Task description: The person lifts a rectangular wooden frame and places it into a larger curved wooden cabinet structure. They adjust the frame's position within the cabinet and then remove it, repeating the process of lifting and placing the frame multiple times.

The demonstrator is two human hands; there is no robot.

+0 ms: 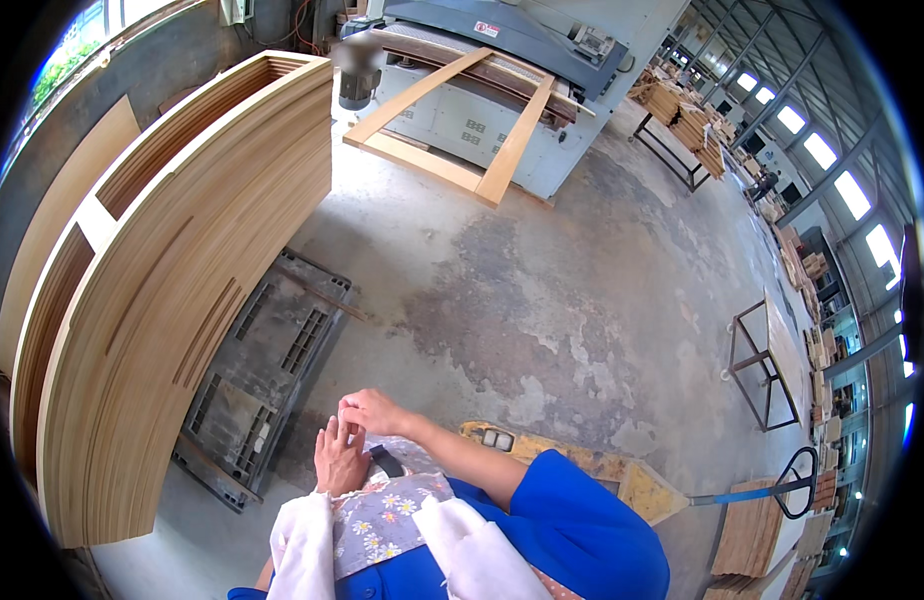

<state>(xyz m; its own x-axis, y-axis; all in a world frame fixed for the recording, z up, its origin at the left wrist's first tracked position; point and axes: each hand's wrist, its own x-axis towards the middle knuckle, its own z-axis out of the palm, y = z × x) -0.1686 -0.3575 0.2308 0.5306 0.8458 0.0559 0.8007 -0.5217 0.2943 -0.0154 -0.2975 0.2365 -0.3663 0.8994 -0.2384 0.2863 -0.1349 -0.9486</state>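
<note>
My left hand is held in front of my body, palm down, its fingers stretched and slightly apart. Over its fingertips, my right hand is curled, thumb and fingers pinched together against the left fingers. Whether anything small lies in that pinch is too fine to make out. A dark strap shows beside the left wrist, against my flowered apron. Both hands are apart from the tall stack of wooden frames on my left.
A grey pallet lies beside the stack. Ahead, a wooden frame juts from a large grey machine. On my right stands a yellow pallet jack with a looped handle. Metal-legged tables are farther right.
</note>
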